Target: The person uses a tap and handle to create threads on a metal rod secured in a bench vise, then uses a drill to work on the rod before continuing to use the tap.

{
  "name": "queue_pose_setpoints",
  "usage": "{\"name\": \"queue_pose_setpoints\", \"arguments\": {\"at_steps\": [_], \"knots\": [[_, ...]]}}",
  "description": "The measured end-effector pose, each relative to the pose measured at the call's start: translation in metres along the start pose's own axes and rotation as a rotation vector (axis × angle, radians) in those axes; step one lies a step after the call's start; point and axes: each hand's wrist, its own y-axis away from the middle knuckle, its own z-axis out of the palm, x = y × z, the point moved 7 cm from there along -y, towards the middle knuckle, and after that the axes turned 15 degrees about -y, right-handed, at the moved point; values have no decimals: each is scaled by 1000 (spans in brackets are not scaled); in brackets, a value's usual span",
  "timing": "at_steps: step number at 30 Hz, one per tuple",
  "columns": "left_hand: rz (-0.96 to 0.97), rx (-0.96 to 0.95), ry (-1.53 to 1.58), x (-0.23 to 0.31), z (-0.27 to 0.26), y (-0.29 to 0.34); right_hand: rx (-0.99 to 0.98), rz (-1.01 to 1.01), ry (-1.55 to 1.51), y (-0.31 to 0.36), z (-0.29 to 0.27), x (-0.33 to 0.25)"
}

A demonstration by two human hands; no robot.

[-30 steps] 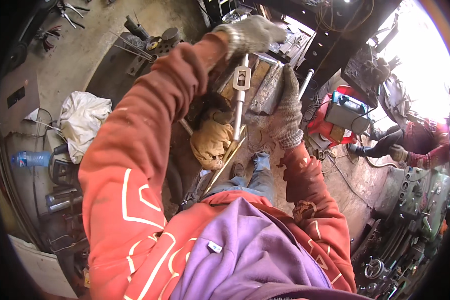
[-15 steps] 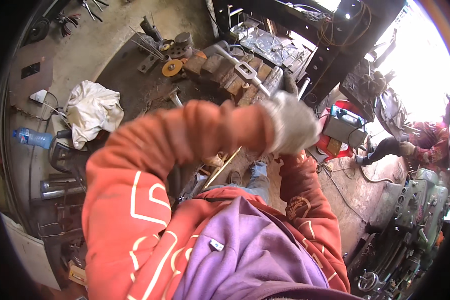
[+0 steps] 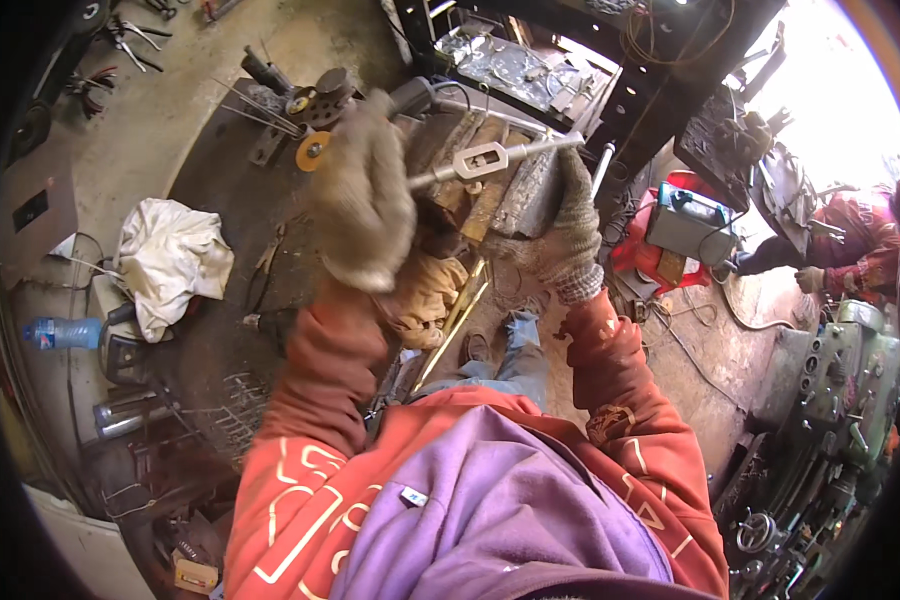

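Observation:
A steel tap wrench (image 3: 481,160) lies across the work in front of me, with a slotted middle and a long handle on either side. My left hand (image 3: 365,200), in a knitted work glove, is at the left handle; it is blurred, but its fingers look stretched upward. My gloved right hand (image 3: 560,225) is open at the other end, its fingertips touching the right handle's tip and the thumb held apart. Below the wrench are rusty metal blocks (image 3: 485,205); what the wrench sits on is hidden.
An orange disc (image 3: 312,151) and rods stand left of the blocks. Further left are a white cloth (image 3: 175,260) and a water bottle (image 3: 62,333). A machine box (image 3: 692,232) stands on the right, near a co-worker (image 3: 855,250). A green machine (image 3: 840,390) fills the lower right.
My left hand has swung from the wrench's right end to its left handle, uncovering my right hand. The wrench has turned counterclockwise, its right end rising in the picture.

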Motion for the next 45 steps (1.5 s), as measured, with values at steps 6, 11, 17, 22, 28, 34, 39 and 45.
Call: {"name": "queue_pose_setpoints", "arguments": {"at_steps": [6,11,17,22,28,34,39,45], "knots": [[119,-872,147,-8,161,-75,310,107,-74,-6,-9,16],[735,-1148,-142,137,148,-35,139,-445,1499,23,-37,-16],[924,-872,138,144,9,47,-58,-543,1208,29,17,-24],[1027,-826,-42,62,-44,22,-112,-582,1265,24,16,-24],[775,-769,-363,-44,70,-32,-73,-500,1185,23,25,-18],[910,-877,-188,96,120,-48,26,-339,1288,18,-5,-13],[938,-838,24,133,10,16,-102,-465,1289,21,18,-11],[800,-1076,-505,-21,-2,-4,-100,-571,1408,24,18,-24]]}}
